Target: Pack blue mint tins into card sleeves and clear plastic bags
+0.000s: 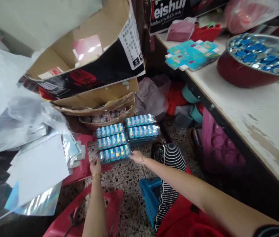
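Rows of blue pieces [111, 141] look packed: three in the left cluster, two in the right cluster [143, 131], both just in front of the lower carton [112, 102], with left grip [95, 166] and right grip [137, 156] grasping the nearest row [114, 153] by its ends. Loose blue pieces [250, 51] in the red bowl [243, 77] and flat blue cards [193, 54] on the tabletop [243, 108] look unused, so probably more left; can't tell whether the held row is fully settled.
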Tool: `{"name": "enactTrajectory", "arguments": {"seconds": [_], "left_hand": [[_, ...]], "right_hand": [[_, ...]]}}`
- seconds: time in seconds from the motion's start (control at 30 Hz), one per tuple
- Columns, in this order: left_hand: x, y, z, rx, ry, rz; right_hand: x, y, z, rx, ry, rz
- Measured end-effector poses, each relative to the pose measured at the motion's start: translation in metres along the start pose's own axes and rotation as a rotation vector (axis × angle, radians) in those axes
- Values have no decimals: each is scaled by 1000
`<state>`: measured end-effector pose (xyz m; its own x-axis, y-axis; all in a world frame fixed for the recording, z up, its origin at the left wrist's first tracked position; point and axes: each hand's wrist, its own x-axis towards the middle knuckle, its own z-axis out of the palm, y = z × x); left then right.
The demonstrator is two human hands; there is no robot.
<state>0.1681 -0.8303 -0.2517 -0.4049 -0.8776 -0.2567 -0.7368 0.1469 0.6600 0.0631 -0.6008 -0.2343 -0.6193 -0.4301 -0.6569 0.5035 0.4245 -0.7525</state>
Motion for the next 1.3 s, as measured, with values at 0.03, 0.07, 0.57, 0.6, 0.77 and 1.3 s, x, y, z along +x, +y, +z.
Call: {"name": "enactTrajectory", "arguments": {"seconds": [0.03,0.07,0.57,0.6,0.77,1.3], "left_hand": [[-3,1,2,17,21,-7],[-8,5,5,38,58,2],[-443,319,205,-61,-1113,2362],[-467,325,215,-12,-1170,2451],[-530,323,244,251,-1253,2688],[-578,317,204,412,-1238,2498]], "right_hand": [[-9,1,-7,-48,-20,2],[-22,1,-15,-84,-26,12],[-339,59,-231,16,428,-239],[-356,67,-234,76,503,-241],[-412,111,-232,340,756,-251],[-485,192,-233,677,907,-365]]}}
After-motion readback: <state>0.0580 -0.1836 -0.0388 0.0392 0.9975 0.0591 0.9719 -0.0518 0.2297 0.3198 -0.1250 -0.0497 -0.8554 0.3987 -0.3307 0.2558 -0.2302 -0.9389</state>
